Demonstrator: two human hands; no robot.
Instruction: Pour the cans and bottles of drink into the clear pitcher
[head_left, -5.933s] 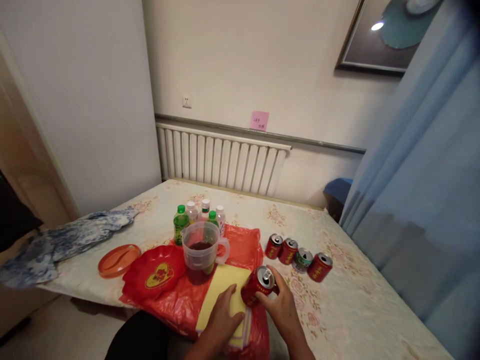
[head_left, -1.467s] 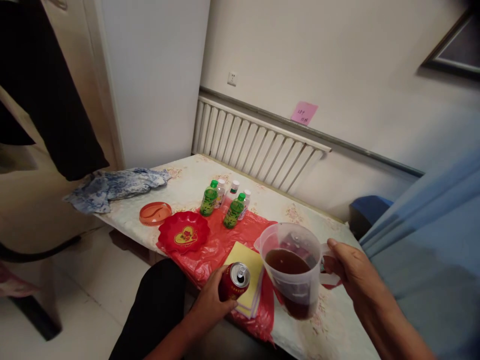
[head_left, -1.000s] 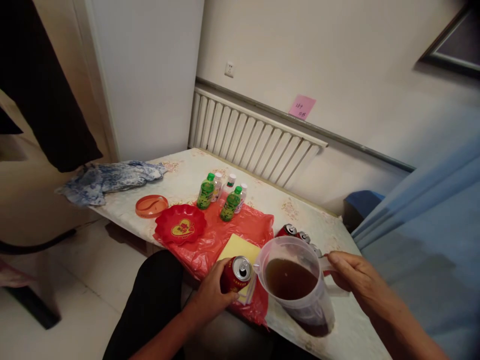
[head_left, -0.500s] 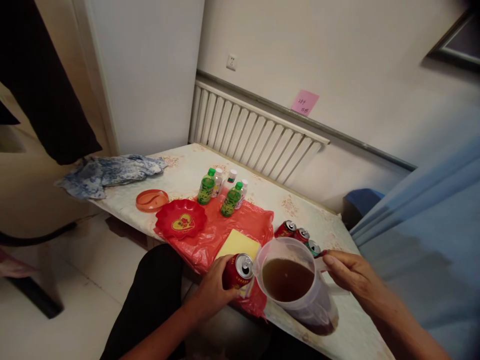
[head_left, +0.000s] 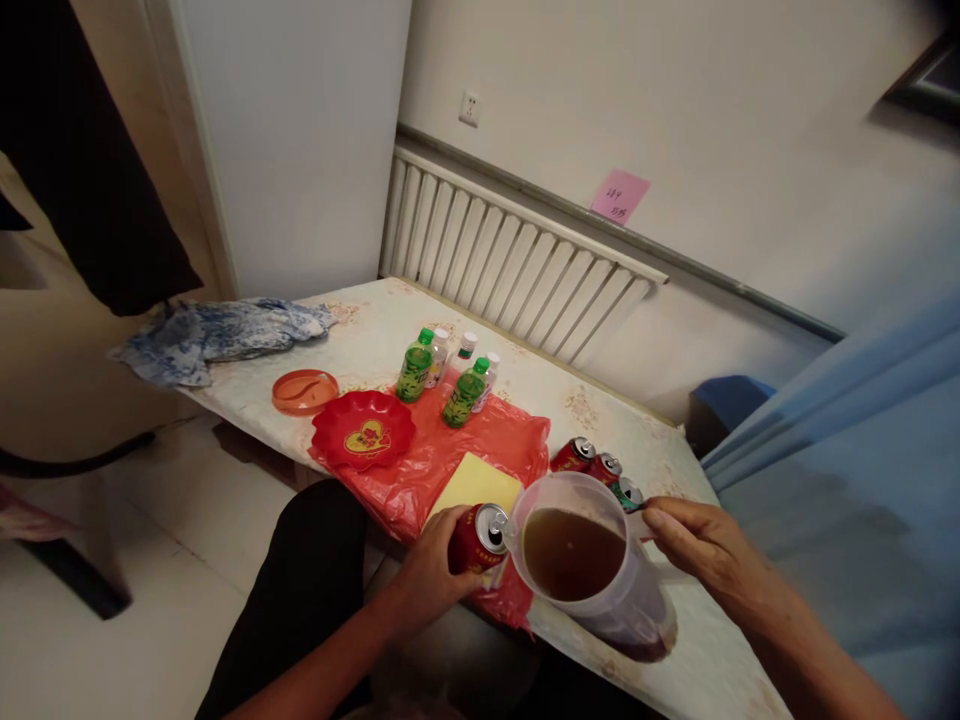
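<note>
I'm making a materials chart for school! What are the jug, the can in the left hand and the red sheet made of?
The jug: probably plastic, cloudy; brown liquid shows through its wall.
The can: likely metal, its top silver and shiny.
The red sheet: seems thin plastic film, glossy with crinkles.

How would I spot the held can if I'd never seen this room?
On the flower-patterned table, find the red plastic sheet. At its near side, the left hand grips a red can. Unlike the cans beyond the jug, this one is in a hand, the jug's spout at its top.
</note>
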